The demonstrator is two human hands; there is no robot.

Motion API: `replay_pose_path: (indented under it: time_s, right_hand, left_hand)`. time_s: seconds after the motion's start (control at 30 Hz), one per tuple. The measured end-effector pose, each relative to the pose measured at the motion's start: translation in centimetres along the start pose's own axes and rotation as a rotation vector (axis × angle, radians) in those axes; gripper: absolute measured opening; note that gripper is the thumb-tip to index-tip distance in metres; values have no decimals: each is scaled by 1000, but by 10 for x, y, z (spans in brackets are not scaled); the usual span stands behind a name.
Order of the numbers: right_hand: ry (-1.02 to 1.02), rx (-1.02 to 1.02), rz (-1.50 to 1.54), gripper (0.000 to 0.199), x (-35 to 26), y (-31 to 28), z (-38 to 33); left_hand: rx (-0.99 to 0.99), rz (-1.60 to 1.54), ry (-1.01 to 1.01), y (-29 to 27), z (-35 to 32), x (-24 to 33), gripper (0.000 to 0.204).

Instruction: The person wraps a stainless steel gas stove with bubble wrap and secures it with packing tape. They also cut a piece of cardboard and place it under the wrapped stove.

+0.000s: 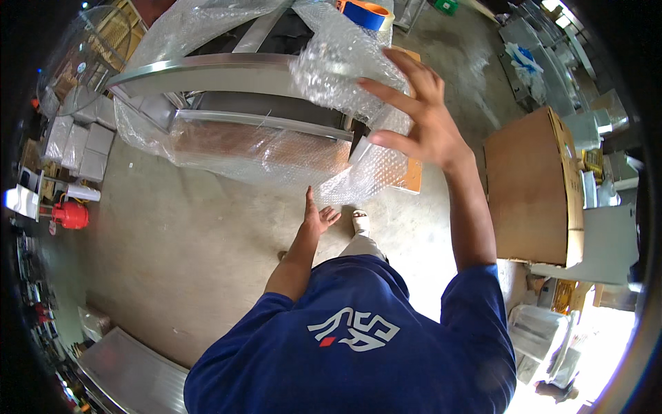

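Note:
In front of me a metal frame (207,77) with a curved top edge is partly covered by clear bubble wrap (338,76). My right hand (424,114) is raised beside the loose wrap at the frame's right corner, its fingers spread and apart. Whether a fingertip touches the film I cannot tell. Lower down, my left hand (319,217) hangs open near the lower edge of the wrap, thumb and fingers apart, with nothing in it. Rolls of tape (365,14), blue and orange, rest at the far end of the wrapped frame.
A large cardboard box (527,186) stands to my right. Far left are a fan (83,62), stacked white boxes (89,148) and a red gas cylinder (70,215). A metal panel (131,372) lies at the lower left. Under the wrap's right corner sits an orange-brown board (412,176).

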State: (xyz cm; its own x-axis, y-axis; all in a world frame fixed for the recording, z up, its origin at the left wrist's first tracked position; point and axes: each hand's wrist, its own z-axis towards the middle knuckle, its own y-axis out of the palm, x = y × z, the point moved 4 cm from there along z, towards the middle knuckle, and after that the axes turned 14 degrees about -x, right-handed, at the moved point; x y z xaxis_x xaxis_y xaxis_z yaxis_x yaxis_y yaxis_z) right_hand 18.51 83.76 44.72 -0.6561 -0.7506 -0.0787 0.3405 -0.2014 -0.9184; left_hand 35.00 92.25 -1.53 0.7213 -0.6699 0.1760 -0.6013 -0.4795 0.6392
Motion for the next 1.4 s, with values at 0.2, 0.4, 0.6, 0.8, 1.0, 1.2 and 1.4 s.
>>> replay_pose_path:
  time_s: [0.2,0.4,0.6,0.8,1.0,1.2,1.4]
  right_hand:
    - [295,260,499,23,107,21,-95]
    - [125,-622,1053,28,103,161,-141]
    - [-59,-622,1011,49,59,226,-83]
    - [-135,-469,912,60,56,284,-60]
    - [-39,-596,995,66,56,289,-53]
    - [-233,-559,946,65,44,258,-56]
    - [343,-551,1059,48,53,200,-127]
  left_hand:
    - [-309,-178,274,-3,73,0,43]
    - [-96,-83,329,-16,19,-16,19]
    - [5,59,529,50,-26,-15,27]
    - [69,293,661,103,-45,-6,35]
    - [134,469,711,155,-53,6,37]
    - [-42,393,770,153,-36,12,29]
    - [38,397,556,144,-55,18,31]
